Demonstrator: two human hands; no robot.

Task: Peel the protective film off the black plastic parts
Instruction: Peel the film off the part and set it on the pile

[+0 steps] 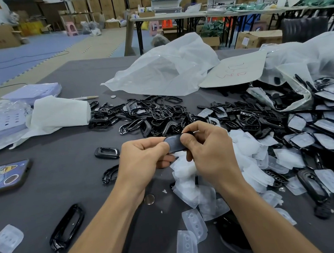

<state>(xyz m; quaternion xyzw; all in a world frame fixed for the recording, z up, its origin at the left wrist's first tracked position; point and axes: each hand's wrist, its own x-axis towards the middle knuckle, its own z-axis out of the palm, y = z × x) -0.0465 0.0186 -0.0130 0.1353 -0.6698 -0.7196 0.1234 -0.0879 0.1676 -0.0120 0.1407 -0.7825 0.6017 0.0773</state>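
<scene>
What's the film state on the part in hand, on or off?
On, apparently: the held part shows a matte grey face, not glossy black. The left hand grips it; the right hand pinches its edge.

One black plastic part [174, 144], flat and dull-faced, is held above the surface [60, 137], gripped at one end by the left hand [144, 157] and pinched at the other by the right hand [207, 149]. Beyond it lies a heap of glossy bare frames [150, 115], tangled together. Off to the person's right spreads a wide layer of filmed parts [317, 131], each face covered with cloudy white film. Just below the right hand sits a pile of peeled film [192, 177], translucent, some pieces showing rows of round holes. A small frame [106, 152] and a long frame [67, 227] lie apart on the left, with one loose film piece [7, 240] near the front corner.
</scene>
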